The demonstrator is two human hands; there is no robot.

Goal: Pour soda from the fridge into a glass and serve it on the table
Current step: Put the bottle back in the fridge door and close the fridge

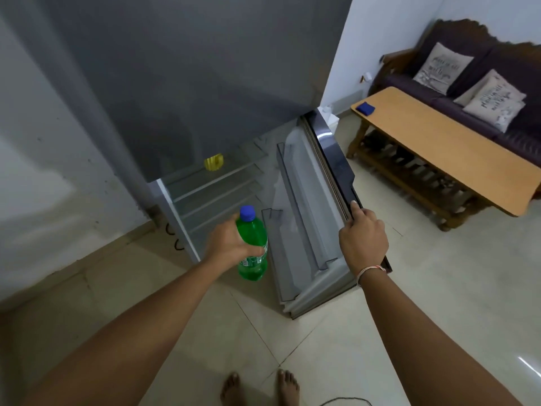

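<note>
While the left hand [231,244] wraps round the middle of the green bottle [252,244], the bottle stands upright in the air, just in front of the open fridge [205,183] and left of its door [316,200]. Its blue cap [247,213] is on, and it looks nearly full. The right hand [363,235] is closed on the outer edge of the door, thumb on top, which swings out to the right.

Judging by this, the first part is done: the soda is out of the fridge. Closing the door seems to be the step in hand. Left to do are finding a glass, opening the cap, pouring, and serving on the table [439,142], which stands far right in front of a dark sofa [439,83]. No glass shows anywhere in view.

Inside the fridge the shelves are nearly bare, save for a small yellow thing [213,163] on an upper one. A blue item [365,108] lies at the table's far left corner.

As for writing, the bottle's label [253,260] carries white marks too blurred to read. Two cushions [442,67] on the sofa bear script lettering, also not legible.
</note>
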